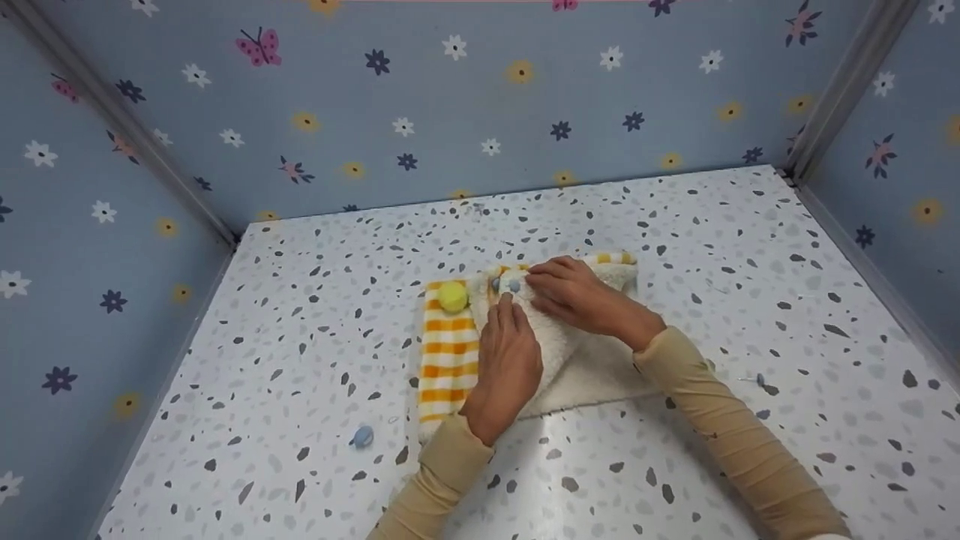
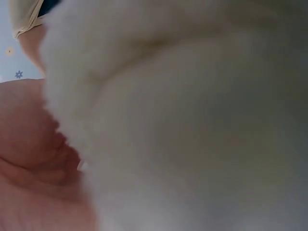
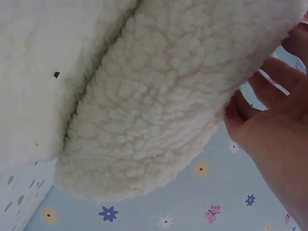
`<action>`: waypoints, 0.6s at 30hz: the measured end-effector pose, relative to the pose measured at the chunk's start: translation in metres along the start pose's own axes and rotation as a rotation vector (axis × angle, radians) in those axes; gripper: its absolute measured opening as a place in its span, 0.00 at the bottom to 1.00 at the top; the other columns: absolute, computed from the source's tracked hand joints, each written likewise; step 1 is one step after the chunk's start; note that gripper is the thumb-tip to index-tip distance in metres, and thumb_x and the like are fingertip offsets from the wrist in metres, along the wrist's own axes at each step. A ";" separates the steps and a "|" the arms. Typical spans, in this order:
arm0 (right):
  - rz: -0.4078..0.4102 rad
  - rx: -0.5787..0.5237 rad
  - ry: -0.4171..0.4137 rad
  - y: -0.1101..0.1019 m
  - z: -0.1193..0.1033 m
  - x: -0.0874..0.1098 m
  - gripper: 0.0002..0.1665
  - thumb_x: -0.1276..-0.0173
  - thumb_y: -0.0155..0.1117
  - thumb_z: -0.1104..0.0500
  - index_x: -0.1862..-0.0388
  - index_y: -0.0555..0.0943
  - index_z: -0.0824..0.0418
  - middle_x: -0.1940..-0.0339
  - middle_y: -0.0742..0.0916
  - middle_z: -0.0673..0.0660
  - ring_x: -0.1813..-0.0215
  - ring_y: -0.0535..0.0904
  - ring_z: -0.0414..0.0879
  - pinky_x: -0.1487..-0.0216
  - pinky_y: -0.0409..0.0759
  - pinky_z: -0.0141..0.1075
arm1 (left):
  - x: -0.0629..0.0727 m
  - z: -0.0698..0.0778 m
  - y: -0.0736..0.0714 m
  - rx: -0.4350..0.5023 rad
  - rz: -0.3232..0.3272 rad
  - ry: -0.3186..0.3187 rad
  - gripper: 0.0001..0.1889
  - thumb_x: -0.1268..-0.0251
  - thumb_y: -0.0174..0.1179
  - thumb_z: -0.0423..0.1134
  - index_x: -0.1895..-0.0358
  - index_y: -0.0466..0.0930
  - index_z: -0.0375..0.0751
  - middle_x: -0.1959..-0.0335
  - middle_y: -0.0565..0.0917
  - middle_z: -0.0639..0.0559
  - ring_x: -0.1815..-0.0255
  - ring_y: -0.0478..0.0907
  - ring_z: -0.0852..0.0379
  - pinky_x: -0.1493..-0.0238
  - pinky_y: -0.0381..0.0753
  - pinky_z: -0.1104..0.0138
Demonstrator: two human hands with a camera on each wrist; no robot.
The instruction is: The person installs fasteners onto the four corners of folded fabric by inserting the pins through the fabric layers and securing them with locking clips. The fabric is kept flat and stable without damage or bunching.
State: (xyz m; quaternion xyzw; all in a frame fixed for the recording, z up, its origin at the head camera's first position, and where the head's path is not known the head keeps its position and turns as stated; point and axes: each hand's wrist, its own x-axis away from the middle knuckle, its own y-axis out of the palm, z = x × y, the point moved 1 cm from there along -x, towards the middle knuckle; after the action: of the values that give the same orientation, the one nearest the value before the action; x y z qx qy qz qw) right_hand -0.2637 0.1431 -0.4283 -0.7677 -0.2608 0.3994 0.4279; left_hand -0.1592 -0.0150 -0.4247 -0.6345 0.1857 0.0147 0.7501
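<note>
A folded blanket [image 1: 450,360] lies on the table, its yellow-and-white checked side showing at the left. Its white fleece side [image 3: 159,101] is folded over across the middle and right. My left hand [image 1: 510,360] rests on the fleece, fingers straight and pointing away from me. Fleece hides those fingers in the left wrist view. My right hand [image 1: 577,296] lies on the upper fleece, and its fingertips touch the edge. Between the fingertips is a small white thing with blue spots [image 1: 510,283], too small to identify. Beside it sits a round yellow thing [image 1: 452,298].
A small blue object [image 1: 361,436] lies on the speckled table [image 1: 285,405] at the front left. Another small grey-blue piece [image 1: 759,379] lies to the right of the blanket. Flower-patterned blue panels [image 1: 450,90] stand at the back and both sides.
</note>
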 end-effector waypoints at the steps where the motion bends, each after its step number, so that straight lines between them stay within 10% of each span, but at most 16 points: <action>1: -0.008 -0.004 0.009 0.001 0.000 0.000 0.22 0.21 0.60 0.59 0.34 0.78 0.70 0.36 0.81 0.66 0.34 0.73 0.62 0.33 0.69 0.57 | 0.000 0.000 0.000 -0.010 0.004 0.005 0.23 0.23 0.57 0.36 0.36 0.72 0.20 0.33 0.69 0.31 0.40 0.71 0.40 0.44 0.78 0.57; 18: -0.011 -0.037 -0.013 -0.002 0.000 0.004 0.21 0.20 0.59 0.58 0.36 0.79 0.69 0.35 0.80 0.67 0.33 0.73 0.62 0.32 0.68 0.58 | -0.004 0.001 0.004 -0.042 0.142 0.016 0.20 0.24 0.61 0.43 0.45 0.76 0.27 0.51 0.76 0.40 0.54 0.75 0.46 0.56 0.80 0.60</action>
State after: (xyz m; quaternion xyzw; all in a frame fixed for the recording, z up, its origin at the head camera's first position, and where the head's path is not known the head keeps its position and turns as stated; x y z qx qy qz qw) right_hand -0.2618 0.1475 -0.4278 -0.7713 -0.2753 0.3972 0.4142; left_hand -0.1636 -0.0121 -0.4268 -0.6355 0.2359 0.0665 0.7321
